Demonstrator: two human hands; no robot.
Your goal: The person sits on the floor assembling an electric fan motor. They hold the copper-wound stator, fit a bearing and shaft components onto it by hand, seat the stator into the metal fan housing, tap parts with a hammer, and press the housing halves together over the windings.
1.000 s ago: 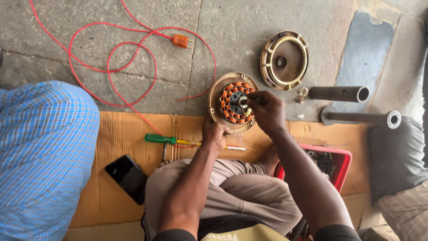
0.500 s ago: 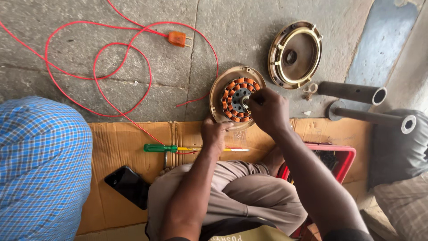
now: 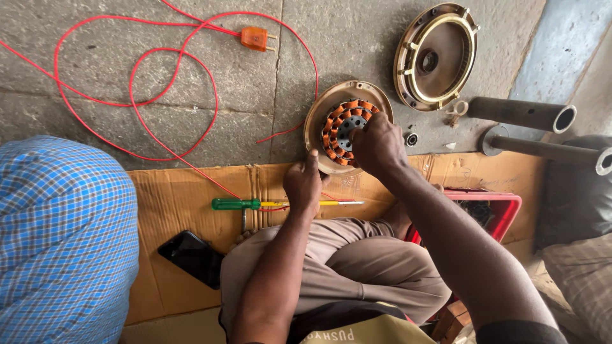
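- The round brass-coloured motor housing with a ring of orange copper windings (image 3: 341, 127) lies flat on the grey stone floor (image 3: 191, 114), just beyond the far edge of the brown cardboard sheet (image 3: 185, 197), straight ahead of the seated person.
- The right hand (image 3: 377, 143) rests on top of the windings, reaching in from the right; its fingers curl down over the middle, but whether they pinch a part there I cannot tell.
- The left hand (image 3: 303, 185) braces the near rim of the housing, thumb up against the edge, fingers drawn together; what they close on is hidden.
- The right hand is the nearer to the hub; the housing's axis points up toward the camera.
- A green-handled screwdriver with a yellow shaft (image 3: 280, 204) lies left to right on the cardboard, just near of the left hand.
- A second brass-coloured round cover (image 3: 437, 57) lies apart, far right; a red cable with an orange plug (image 3: 255, 39) loops on the floor, far left.
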